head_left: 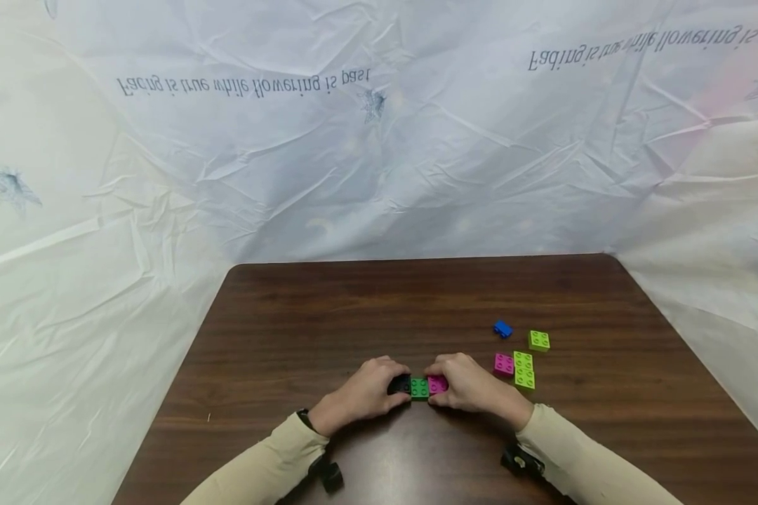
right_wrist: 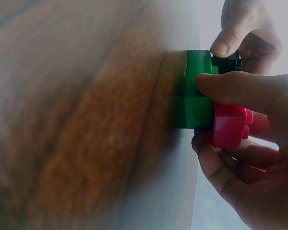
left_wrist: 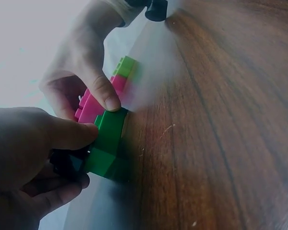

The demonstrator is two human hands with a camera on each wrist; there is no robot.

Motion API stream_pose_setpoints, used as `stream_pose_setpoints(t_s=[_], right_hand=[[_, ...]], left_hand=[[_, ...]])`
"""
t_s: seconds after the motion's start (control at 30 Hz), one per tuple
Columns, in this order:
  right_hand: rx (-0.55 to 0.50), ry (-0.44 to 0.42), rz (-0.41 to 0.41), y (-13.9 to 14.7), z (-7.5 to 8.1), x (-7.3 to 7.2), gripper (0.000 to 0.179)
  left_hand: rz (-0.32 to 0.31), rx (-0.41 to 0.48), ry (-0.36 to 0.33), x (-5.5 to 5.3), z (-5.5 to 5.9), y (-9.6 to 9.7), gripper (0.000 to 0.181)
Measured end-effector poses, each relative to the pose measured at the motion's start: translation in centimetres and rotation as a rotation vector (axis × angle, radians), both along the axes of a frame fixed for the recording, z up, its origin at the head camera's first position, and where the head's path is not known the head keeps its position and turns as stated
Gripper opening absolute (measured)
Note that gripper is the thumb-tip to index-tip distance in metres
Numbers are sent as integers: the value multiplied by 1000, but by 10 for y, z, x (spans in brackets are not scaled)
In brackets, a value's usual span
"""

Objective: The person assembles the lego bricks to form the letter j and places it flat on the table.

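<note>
Near the front middle of the table, a green toy building brick (head_left: pixel 420 388) lies low, with a black brick (right_wrist: pixel 228 63) seated on its left end and a pink brick (right_wrist: pixel 229 127) on its right end. My left hand (head_left: pixel 366 389) pinches the black brick between thumb and fingers, covering much of it. On the other end, my right hand (head_left: pixel 470 384) grips the pink brick, its thumb (right_wrist: pixel 225 88) reaching over onto the green side. In the left wrist view both thumbs press close to the green brick's upper edge.
Right of my right hand lie a loose pink brick (head_left: pixel 504 364), a longer lime brick (head_left: pixel 524 370) against it, a small lime brick (head_left: pixel 539 341) and a small blue brick (head_left: pixel 502 329). White printed sheeting (head_left: pixel 379 161) hangs behind and beside the brown wooden table (head_left: pixel 290 315).
</note>
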State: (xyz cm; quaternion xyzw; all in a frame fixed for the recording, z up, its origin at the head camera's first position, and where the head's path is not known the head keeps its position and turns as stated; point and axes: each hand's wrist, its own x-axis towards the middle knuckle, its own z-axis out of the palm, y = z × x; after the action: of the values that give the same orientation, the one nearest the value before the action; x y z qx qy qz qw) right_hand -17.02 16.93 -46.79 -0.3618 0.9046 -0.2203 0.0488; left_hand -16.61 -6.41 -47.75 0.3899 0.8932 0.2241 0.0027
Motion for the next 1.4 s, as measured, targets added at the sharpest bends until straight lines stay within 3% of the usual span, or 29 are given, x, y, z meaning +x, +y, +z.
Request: stream_pose_setpoints(t_s=[0.87,1.4], right_hand=[[6,-3,-16,1,3,3,34],[18,2,8,-2,3,-1,34]], left_hand=[[-36,-29,38,3,3,1,37],[-18,-192,104,5,1,4,34]])
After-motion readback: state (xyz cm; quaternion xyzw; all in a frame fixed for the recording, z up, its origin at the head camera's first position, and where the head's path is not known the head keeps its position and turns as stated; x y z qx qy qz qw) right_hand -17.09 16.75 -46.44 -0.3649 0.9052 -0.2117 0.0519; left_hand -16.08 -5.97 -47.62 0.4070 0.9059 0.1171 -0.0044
